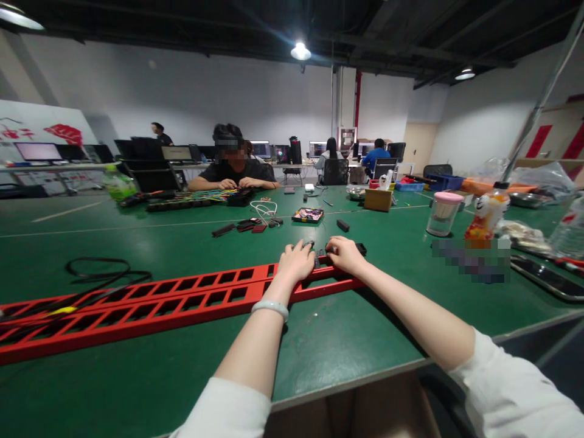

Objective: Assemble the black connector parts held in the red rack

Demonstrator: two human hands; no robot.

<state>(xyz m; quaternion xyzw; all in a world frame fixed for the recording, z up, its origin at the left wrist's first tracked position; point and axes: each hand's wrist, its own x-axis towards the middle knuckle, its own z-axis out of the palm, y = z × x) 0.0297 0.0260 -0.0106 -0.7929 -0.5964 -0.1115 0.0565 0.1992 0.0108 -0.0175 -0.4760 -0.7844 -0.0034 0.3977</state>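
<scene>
A long red metal frame (182,293) with rows of rectangular openings lies across the green table, reaching from the left edge to just past my hands. Over its right end, my left hand (296,263) rests with bent fingers against a small dark grey part (309,244). Beside it, my right hand (345,254) has its thumb and fingers closed at the frame's top edge; whatever they grip is mostly hidden. Between the hands a small grey piece (318,258) shows. A black block (361,249) sticks out behind my right hand.
Black cable (107,267) loops over the frame's left part. Beyond the hands are a small tray (308,215), a black block (343,225) and dark pieces (258,229). A jar (444,214), bottle (487,216) and phone (547,277) stand or lie right. A person (235,164) works opposite with coloured wires (201,198).
</scene>
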